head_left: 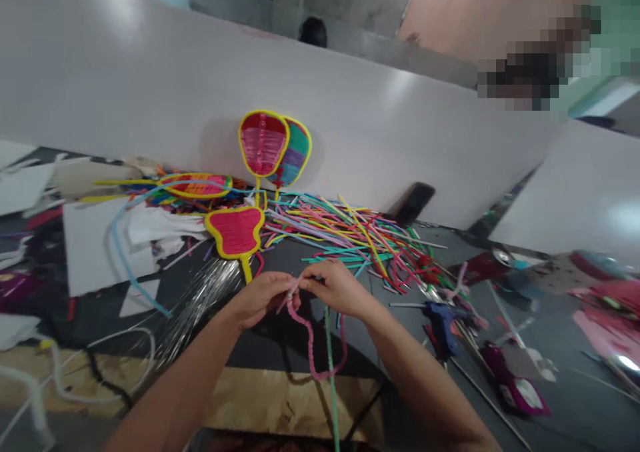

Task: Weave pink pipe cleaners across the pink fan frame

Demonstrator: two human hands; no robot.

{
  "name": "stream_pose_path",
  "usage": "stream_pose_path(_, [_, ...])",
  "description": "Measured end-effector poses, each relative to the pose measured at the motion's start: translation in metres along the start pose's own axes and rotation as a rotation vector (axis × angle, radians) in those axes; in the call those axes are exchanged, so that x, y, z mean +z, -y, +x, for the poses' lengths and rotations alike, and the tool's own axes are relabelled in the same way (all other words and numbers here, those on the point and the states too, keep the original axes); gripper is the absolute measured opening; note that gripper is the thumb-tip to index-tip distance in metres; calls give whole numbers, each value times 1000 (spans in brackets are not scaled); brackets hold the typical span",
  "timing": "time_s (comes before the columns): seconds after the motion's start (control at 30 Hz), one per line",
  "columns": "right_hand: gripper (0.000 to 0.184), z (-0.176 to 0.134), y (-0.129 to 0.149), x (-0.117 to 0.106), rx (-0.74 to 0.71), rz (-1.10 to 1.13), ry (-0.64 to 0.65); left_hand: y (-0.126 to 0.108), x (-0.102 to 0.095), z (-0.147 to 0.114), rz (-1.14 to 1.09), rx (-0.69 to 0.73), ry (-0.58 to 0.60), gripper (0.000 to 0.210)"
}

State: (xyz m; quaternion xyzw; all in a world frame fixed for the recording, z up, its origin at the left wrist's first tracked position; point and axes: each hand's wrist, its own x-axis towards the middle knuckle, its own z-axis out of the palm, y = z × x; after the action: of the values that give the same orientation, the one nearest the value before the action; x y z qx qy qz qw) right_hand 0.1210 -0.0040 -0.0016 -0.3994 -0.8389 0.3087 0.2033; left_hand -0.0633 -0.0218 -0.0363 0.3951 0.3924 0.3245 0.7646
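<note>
My left hand and my right hand meet at the middle of the table, both closed in a pinch on a pink pipe cleaner. Its twisted length hangs from the fingers in a loop below my right hand. A green pipe cleaner hangs down beside the loop; where its top end is held, I cannot tell. Just behind my hands lies a pink fan shape with a yellow fuzzy rim and handle.
Two fan shapes lean on the grey divider. Loose pipe cleaners spread behind my hands. A phone leans at the back. To the right lie a blue glue gun and a can. White paper covers the left.
</note>
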Motion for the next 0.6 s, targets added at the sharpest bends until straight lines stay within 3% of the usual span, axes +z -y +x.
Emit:
stream_pose_path(0.3, [19, 0, 7, -11, -67, -10, -32, -3, 7, -4, -301, -66, 42, 15])
stream_pose_path(0.47, [23, -10, -5, -23, -30, 102, -240, -12, 9, -11, -379, -37, 9, 16])
stream_pose_path(0.6, [30, -18, -32, -26, 118, 327, -361, -16, 7, -16, -404, -6, 23, 18])
